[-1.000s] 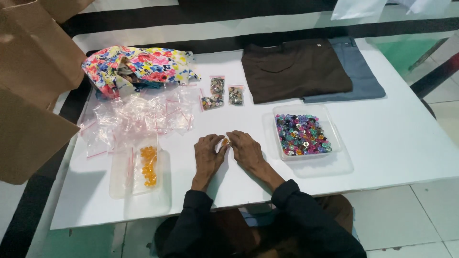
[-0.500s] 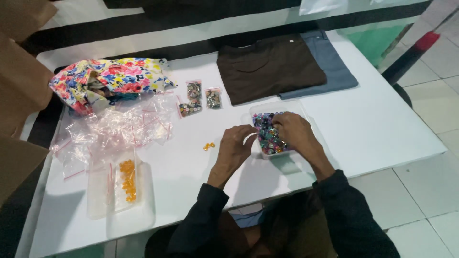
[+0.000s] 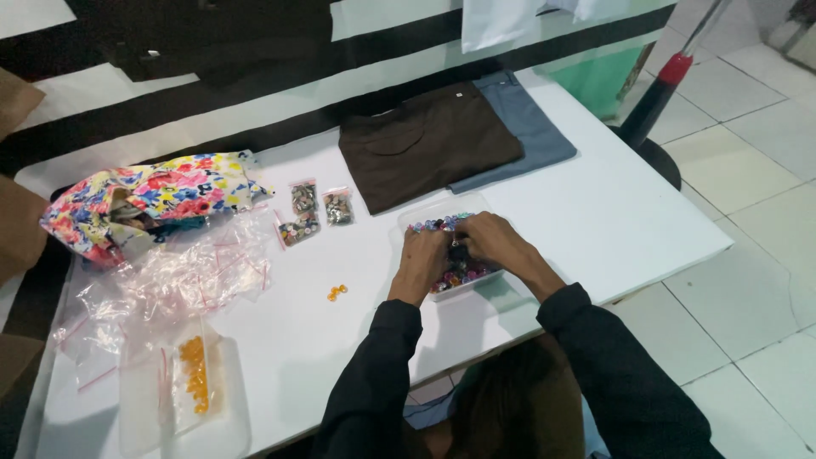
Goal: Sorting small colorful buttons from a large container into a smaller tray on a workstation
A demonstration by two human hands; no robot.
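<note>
Both hands are over a clear plastic tray [image 3: 414,223] full of small multicoloured beads [image 3: 459,274] on the white table [image 3: 595,212]. My left hand [image 3: 423,255] rests on the tray's left side with its fingers curled down into the beads. My right hand [image 3: 493,240] reaches in from the right, fingers bent and touching the beads next to the left hand. Whether either hand pinches a bead is hidden by the fingers. A few loose orange beads [image 3: 337,292] lie on the table to the left of the tray.
A pile of empty clear zip bags [image 3: 183,280] lies at left, with a tray holding orange beads [image 3: 194,374] near the front edge. Three small filled bags [image 3: 310,212], a floral pouch [image 3: 144,200], folded brown [image 3: 425,144] and blue-grey [image 3: 527,127] garments lie farther back.
Both hands moved from the table's middle to the bead tray and now dig into it. A few orange beads were left on the table. The view shifted and came closer.
</note>
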